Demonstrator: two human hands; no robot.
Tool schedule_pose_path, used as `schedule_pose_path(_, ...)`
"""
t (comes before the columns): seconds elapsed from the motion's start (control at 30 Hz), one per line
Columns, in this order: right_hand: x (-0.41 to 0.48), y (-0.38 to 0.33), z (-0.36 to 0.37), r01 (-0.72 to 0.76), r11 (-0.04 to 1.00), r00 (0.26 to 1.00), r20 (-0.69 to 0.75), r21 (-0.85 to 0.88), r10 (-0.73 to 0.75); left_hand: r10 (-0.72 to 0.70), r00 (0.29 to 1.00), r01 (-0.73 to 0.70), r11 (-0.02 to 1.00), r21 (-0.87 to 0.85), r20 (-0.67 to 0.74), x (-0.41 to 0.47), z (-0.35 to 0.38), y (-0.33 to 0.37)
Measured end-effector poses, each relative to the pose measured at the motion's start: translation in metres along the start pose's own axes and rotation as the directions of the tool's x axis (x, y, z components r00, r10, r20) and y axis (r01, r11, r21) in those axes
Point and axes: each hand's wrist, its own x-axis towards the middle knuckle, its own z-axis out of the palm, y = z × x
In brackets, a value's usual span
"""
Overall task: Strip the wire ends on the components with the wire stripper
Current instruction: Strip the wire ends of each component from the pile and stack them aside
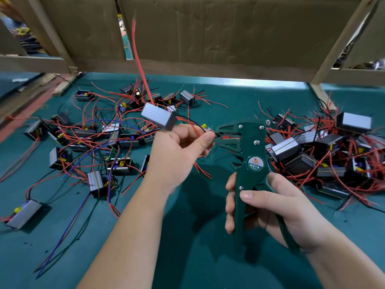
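The component (158,116), a small grey block, appears light and rigid. Its thin lead (192,121) is limp and probably tears if tugged, so it is best held close to the end. The left hand (179,151) pinches the lead just beside the wire stripper (250,163) head, with the component raised above the bench (187,247). The right hand (270,207) is wrapped around both handles, holding the tool upright.

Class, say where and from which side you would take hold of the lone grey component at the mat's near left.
Probably from above, pinching the grey component across its long sides, mid-body: it lies flat, broad face up, wires at its far end.
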Motion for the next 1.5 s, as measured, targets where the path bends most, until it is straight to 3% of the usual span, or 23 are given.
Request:
schedule_pose_path(0.27,-0.001,-0.004,-0.003,-0.066,0.996,0.994,0.086,0.058,0.061,-0.116,0.989,0.128,0.98,-0.149,0.09,0.0,-0.003,0.0)
schedule_pose_path(0.53,-0.001,0.0,0.007,-0.044,0.987,0.998,0.042,0.152,0.038,-0.177,0.984,0.174,0.962,-0.21,0.004,0.0,0.0,0.0)
schedule_pose_path(0.67,0.001,0.004,0.015,-0.021,0.988,0.996,-0.087,0.154,0.035,-0.251,0.968,0.238,0.919,-0.315,-0.001,0.001,0.002,0.002)
schedule_pose_path(0.87,0.004,-0.009,0.012,0.085,0.969,0.978,-0.207,0.233,-0.036,-0.333,0.943,0.326,0.9,-0.29,0.026,-0.003,0.011,0.0)
schedule_pose_path(1.0,-0.002,-0.014,0.006,0.101,0.964,0.984,-0.164,0.244,-0.061,-0.354,0.935,0.342,0.863,-0.371,0.04,-0.001,0.007,0.001)
schedule_pose_path(1.17,-0.001,-0.007,0.01,0.073,0.968,0.997,-0.012,0.241,-0.073,-0.393,0.908,0.418,0.817,-0.398,0.146,-0.007,0.02,0.003)
schedule_pose_path(1.33,0.0,-0.001,0.011,0.034,0.981,0.999,0.005,0.191,-0.035,-0.424,0.9,0.414,0.75,-0.515,0.106,-0.005,0.022,0.0)
schedule_pose_path(1.5,0.002,-0.005,0.005,0.003,0.989,0.998,-0.063,0.146,0.007,-0.36,0.931,0.354,0.846,-0.399,0.061,-0.002,0.015,-0.004)
